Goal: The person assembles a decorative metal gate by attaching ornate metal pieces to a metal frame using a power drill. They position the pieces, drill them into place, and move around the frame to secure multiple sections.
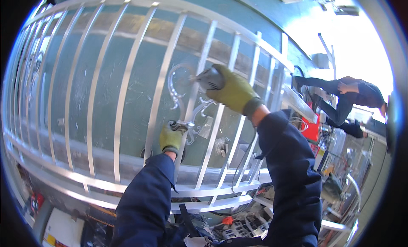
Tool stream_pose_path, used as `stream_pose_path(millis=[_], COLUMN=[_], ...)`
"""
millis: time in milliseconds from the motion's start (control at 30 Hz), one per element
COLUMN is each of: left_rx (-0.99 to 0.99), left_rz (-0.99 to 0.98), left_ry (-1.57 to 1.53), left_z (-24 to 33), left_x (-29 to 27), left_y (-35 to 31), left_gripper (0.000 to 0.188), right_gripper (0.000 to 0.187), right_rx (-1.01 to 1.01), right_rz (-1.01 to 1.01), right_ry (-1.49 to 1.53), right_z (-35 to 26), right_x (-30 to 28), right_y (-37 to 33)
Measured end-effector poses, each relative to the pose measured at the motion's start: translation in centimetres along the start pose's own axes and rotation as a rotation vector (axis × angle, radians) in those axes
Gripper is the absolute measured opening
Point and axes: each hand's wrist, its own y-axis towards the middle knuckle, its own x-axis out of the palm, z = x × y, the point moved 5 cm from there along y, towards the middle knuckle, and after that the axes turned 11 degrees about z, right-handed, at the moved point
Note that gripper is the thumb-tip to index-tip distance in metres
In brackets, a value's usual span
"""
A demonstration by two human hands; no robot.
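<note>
A silvery metal railing (123, 87) with many upright bars lies across a green surface beneath my hands. An S-shaped metal scroll ornament (171, 83) with leafy curls sits against one bar. In an olive glove with dark fingertips, my left hand (171, 138) is closed on the lower end of the scroll, beside the bar. My right hand (231, 90), gloved alike, is wrapped round a grey corded power tool (210, 79) with vent slots. Its tip points left at the bar beside the scroll's upper curve; blur hides whether it touches.
A dark cable (238, 170) hangs near my right forearm. On the right, a person (357, 92) in dark clothes bends over near a red box (311, 128). Tools and clutter fill the lower right. A white panel (63, 228) stands at the lower left.
</note>
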Motion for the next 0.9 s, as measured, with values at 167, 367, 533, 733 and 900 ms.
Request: stream_pose_path(millis=[167, 367, 533, 733, 900], left_rx=[-0.010, -0.055, -0.023, -0.030, -0.009], left_rz=[-0.035, -0.038, -0.029, -0.042, 0.005], left_ry=[-0.107, -0.088, -0.069, -0.068, -0.025], left_z=[-0.3, -0.3, -0.6, 1.1, 0.1], left_x=[0.8, 0.5, 0.9, 0.0, -0.1], left_y=[-0.2, -0.4, -0.2, -1.0, -0.5], left_gripper=[0.048, 0.046, 0.046, 0.042, 0.050], right_gripper=[0.074, 0.079, 0.076, 0.073, 0.071], right_rx=[-0.001, 0.030, 0.021, -0.027, -0.071], right_rz=[-0.023, 0.005, 0.000, 0.056, 0.078], right_ry=[-0.047, -0.017, -0.001, 0.099, 0.220], right_z=[-0.4, 0.9, 1.1, 2.8, 2.4], right_x=[0.3, 0.4, -0.1, 0.2, 0.7], right_y=[0.7, 0.6, 0.4, 0.7, 0.8])
